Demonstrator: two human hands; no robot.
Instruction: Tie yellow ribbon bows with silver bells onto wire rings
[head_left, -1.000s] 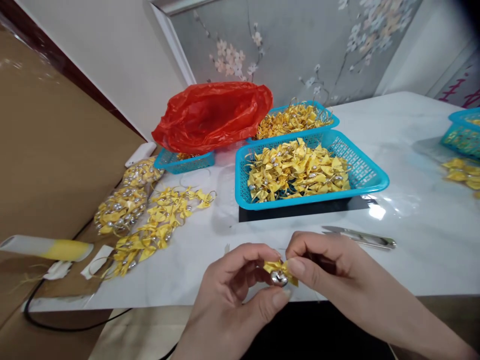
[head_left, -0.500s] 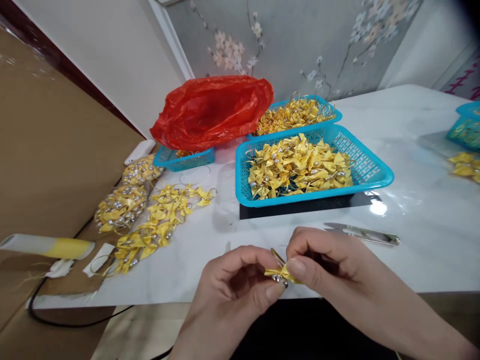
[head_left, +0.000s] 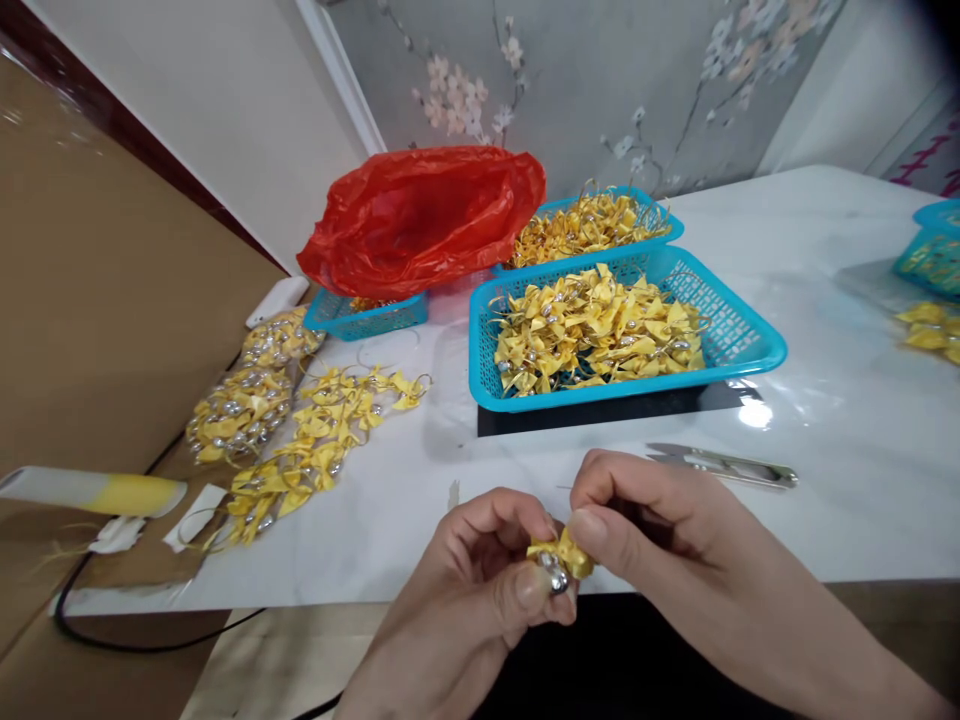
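Note:
Both hands meet at the table's front edge around one small yellow ribbon bow [head_left: 573,556] with shiny silver beads. My left hand [head_left: 480,580] pinches the bow and beads between thumb and fingers, on their left side. With thumb and forefinger closed, my right hand [head_left: 652,540] grips the bow's right end; its other fingers are curled and partly hidden. Beyond the hands stands a blue plastic basket [head_left: 628,392] piled with similar yellow bows [head_left: 600,325]. Thread snips [head_left: 724,465] lie just past my right hand.
At left lie loose bows [head_left: 322,440], bagged bows [head_left: 240,410] and a yellow-and-white tube [head_left: 97,492]. A red plastic bag [head_left: 420,220] sits on a small blue basket [head_left: 367,322]. Another filled basket [head_left: 667,236] stands behind, and one more basket [head_left: 930,255] at far right.
The bow has turned between my fingers, so its beads now face me more. My left fingertips have shifted beneath it, and the right hand stays at the bow's right end.

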